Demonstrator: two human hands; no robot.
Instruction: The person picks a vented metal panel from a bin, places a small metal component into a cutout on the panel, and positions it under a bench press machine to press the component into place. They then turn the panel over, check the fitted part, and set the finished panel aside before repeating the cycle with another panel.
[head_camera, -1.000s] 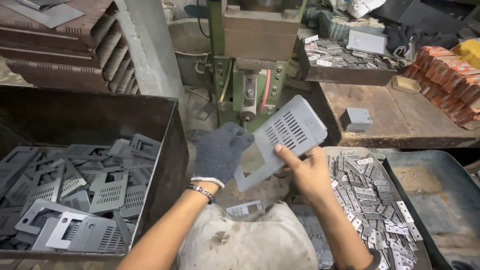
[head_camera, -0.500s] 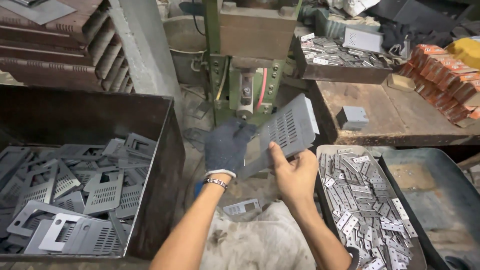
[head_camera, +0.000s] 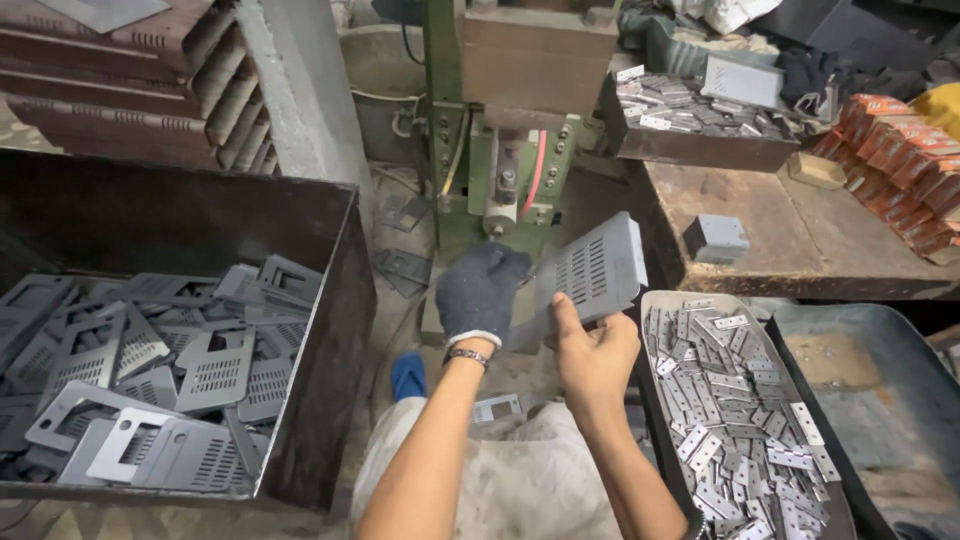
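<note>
The dark rusty metal bin (head_camera: 340, 330) fills the 9 o'clock side; it holds a loose heap of grey sheet-metal plates (head_camera: 150, 370), flat pieces with slotted vent rows and square cut-outs, lying at all angles. Above it, at 11 o'clock, brown ridged metal panels (head_camera: 130, 80) lie stacked. At 12 o'clock stands a green press machine (head_camera: 505, 150), its paint worn, with a red hose and a yellow one running down its front. The worn brown table (head_camera: 800, 230) runs from 1 to 3 o'clock; on it sit a small grey metal box (head_camera: 716, 237), a shallow tray of small grey parts (head_camera: 690, 110) at the far end, and a row of orange packages (head_camera: 900, 160) at the right edge. At 4 o'clock a long dark tray (head_camera: 650, 400) is heaped with small shiny hinge-like plates (head_camera: 740, 420), flat and punched with holes. Beside it, at the right edge, is a rusty blue-grey pan (head_camera: 880, 370).

In the middle, just below the press, both hands hold one grey vented plate (head_camera: 590, 275), tilted with its far end raised. The left hand (head_camera: 480, 290), in a dark knit glove with a bracelet at the wrist, grips its left edge. The bare right hand (head_camera: 595, 355) is closed on its lower edge, thumb up against the face.
</note>
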